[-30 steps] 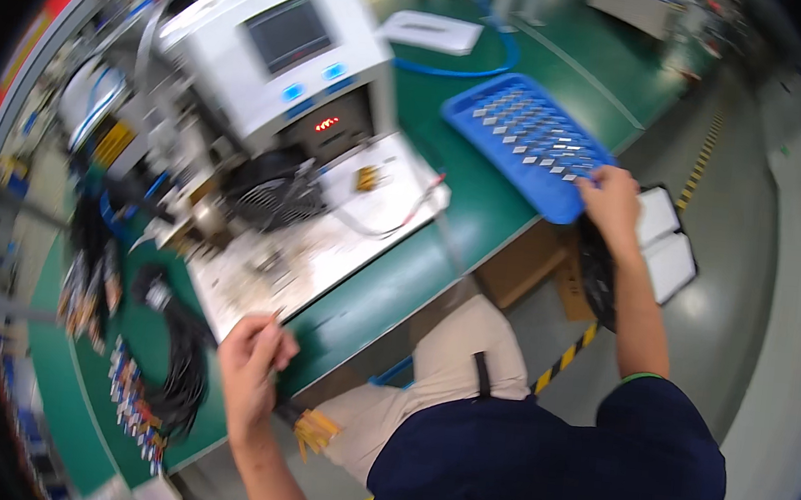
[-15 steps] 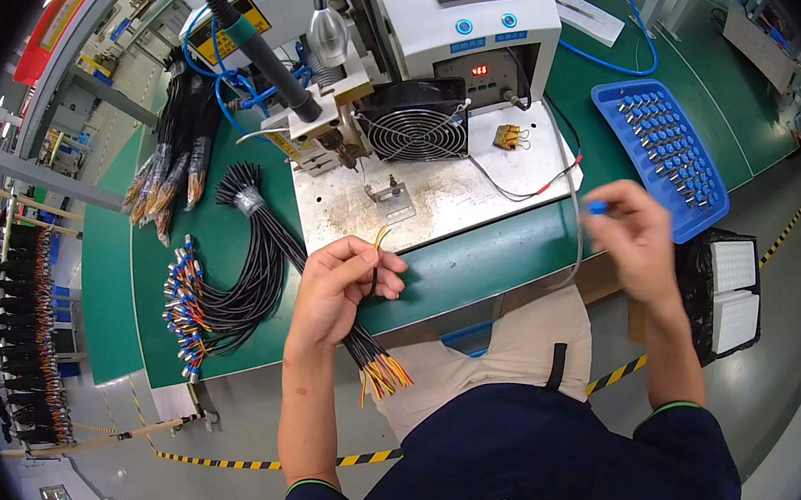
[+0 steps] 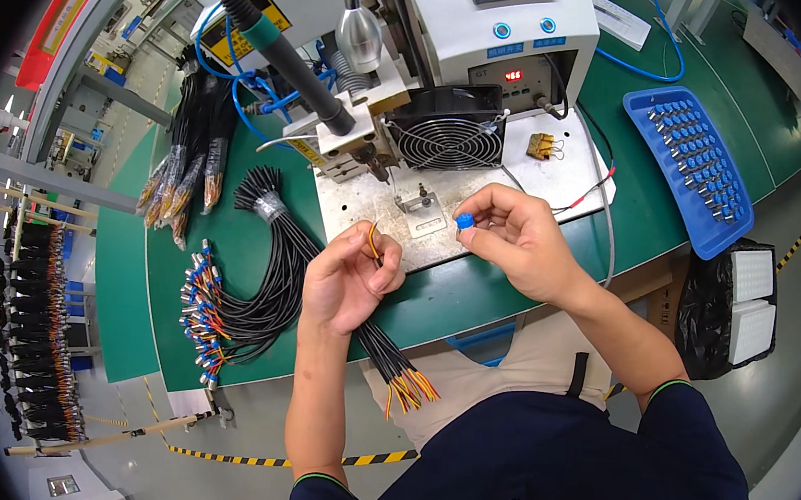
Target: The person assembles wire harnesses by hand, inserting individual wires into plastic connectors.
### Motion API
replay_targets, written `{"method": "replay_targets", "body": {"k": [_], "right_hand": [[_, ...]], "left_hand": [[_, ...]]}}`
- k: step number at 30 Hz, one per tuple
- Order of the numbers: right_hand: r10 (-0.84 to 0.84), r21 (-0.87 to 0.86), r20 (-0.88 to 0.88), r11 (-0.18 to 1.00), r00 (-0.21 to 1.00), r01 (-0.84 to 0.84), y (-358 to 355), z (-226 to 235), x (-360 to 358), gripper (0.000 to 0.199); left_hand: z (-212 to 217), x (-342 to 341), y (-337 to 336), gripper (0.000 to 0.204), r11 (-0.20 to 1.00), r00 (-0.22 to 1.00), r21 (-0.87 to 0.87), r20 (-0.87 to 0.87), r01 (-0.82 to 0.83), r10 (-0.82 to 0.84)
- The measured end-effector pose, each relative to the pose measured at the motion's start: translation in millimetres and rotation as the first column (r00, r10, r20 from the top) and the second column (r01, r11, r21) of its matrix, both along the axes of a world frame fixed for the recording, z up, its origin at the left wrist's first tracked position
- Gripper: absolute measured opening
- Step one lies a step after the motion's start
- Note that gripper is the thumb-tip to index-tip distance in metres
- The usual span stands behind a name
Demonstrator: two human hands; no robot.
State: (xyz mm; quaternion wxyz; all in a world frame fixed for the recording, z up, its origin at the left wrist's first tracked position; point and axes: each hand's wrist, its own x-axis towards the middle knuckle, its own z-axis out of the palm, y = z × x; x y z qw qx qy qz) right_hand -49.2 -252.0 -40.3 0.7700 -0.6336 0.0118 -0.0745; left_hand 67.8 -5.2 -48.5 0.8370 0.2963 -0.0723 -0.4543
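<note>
Head view: left hand (image 3: pixel 341 288) pinches wires (image 3: pixel 373 242); right hand (image 3: pixel 523 249), at its two o'clock, pinches a blue piece (image 3: pixel 464 221). Likely step: pairing, calling for alignment.

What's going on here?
The person's left hand holds a cable end; the right hand pinches a small blue part. The two pieces are apart, in front of a white machine. A blue tray of small parts lies to the right, a black cable bundle to the left.
</note>
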Motion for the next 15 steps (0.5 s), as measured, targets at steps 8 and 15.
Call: {"method": "replay_targets", "body": {"k": [8, 15], "right_hand": [[0.042, -0.024, -0.037, 0.999, 0.998, -0.043, 1, -4, 2, 0.021], [0.053, -0.016, -0.039, 0.998, 0.998, -0.054, 5, -5, 2, 0.021]], "left_hand": [[-3, 9, -3, 0.024, 0.994, 0.991, -0.007, 0.084, 0.106, -0.105], [-4, 13, 0, 0.023, 0.993, 0.97, 0.041, 0.211, 0.113, -0.119]]}}
